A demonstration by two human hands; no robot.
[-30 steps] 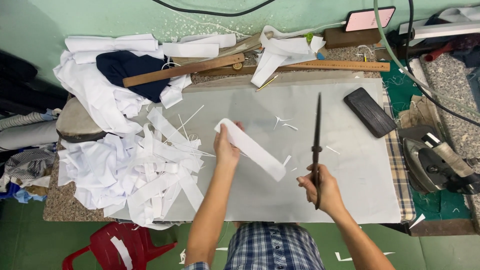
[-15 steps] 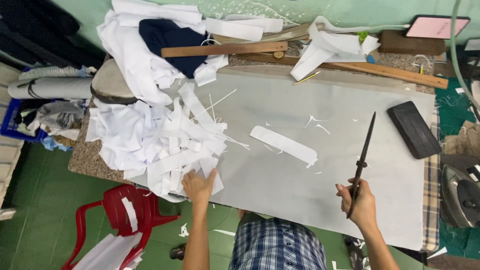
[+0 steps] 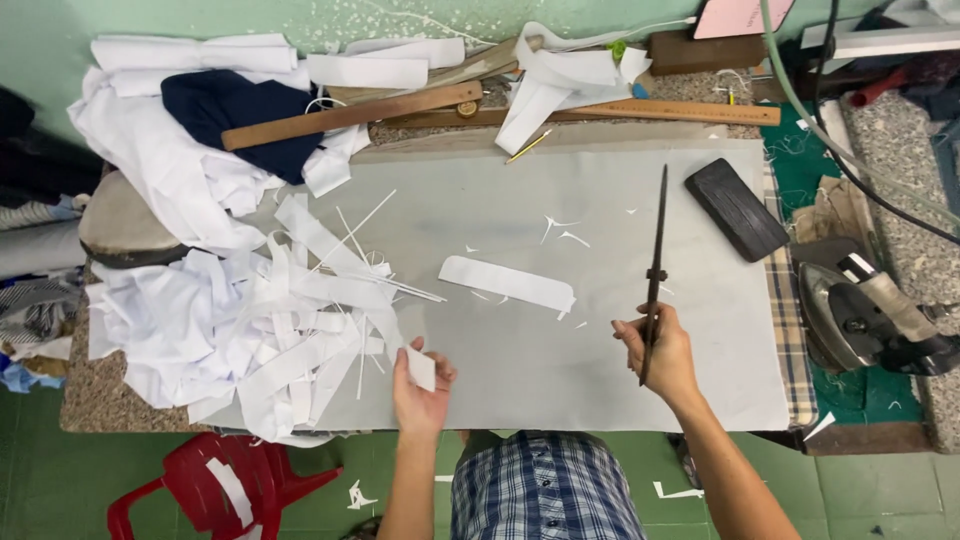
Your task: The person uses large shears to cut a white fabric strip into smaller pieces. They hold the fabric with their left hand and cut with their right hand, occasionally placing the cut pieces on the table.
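Head view. Mint-green wall (image 3: pixel 150 20) at the back, green floor (image 3: pixel 880 490) at the near edge. Speckled stone table (image 3: pixel 85 410), mostly covered by a large grey sheet (image 3: pixel 560 370).

Relative to the grey sheet: at its back right corner, a flat black block (image 3: pixel 736 209), lying askew. Beyond its back edge, two long wooden rulers (image 3: pixel 350 115), a pencil (image 3: pixel 530 147), folded white pieces (image 3: pixel 560 85), a brown box (image 3: pixel 705 50) and a pink-faced flat rectangle (image 3: pixel 740 15) leaning on the wall. At its back left, a navy cloth (image 3: pixel 220 110) amid white fabric. Over its left third, a heap of white strips (image 3: pixel 280 320). Near its middle, one white rounded strip (image 3: pixel 507 283), lying flat and alone, small snippets around it. Off its right edge, a checked cloth (image 3: pixel 790 310), then an iron (image 3: pixel 865 315) on green padding. Below its near left corner, a red plastic chair (image 3: pixel 215 480) holding a white scrap.

Open grey room across the sheet's middle and right half; near edge clear between the two hands.

Left hand (image 3: pixel 420 395) at the sheet's near edge, just right of the heap, fingers pinching a small white piece (image 3: pixel 421 367). Right hand (image 3: pixel 662 350) clenched around the handles of dark scissors (image 3: pixel 655 250), blades closed, pointing away toward the wall, raised above the sheet's right half.
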